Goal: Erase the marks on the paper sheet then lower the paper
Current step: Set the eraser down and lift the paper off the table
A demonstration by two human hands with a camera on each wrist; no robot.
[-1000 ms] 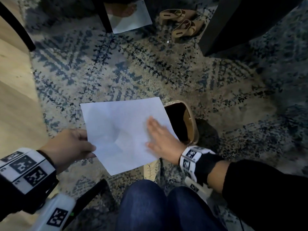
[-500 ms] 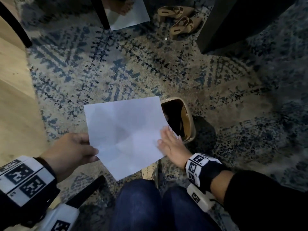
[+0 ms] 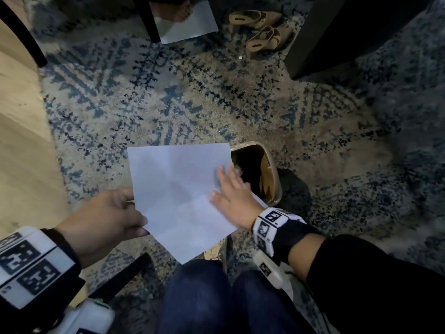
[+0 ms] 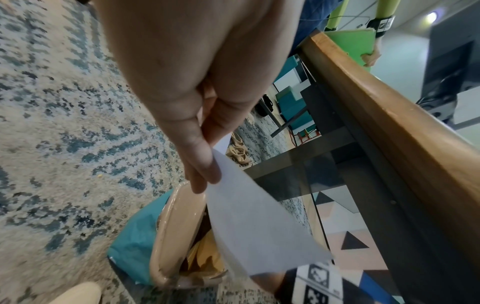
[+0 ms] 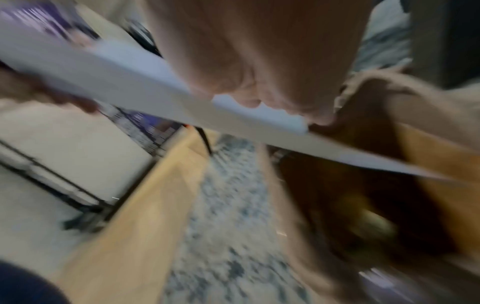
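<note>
The paper sheet [image 3: 178,189] hangs in the air over the person's knees, its right edge above the small bin [image 3: 260,174] on the rug [image 3: 168,104]. A second ago the right hand [image 3: 231,198] lay flat nearer the middle, slid off toward the bin, and now it is back on the right part, so it looks like brushing crumbs into the bin. That hand is flat, fingers straight on the sheet. The left hand [image 3: 108,220] pinches the left edge. No marks show from here.
</note>
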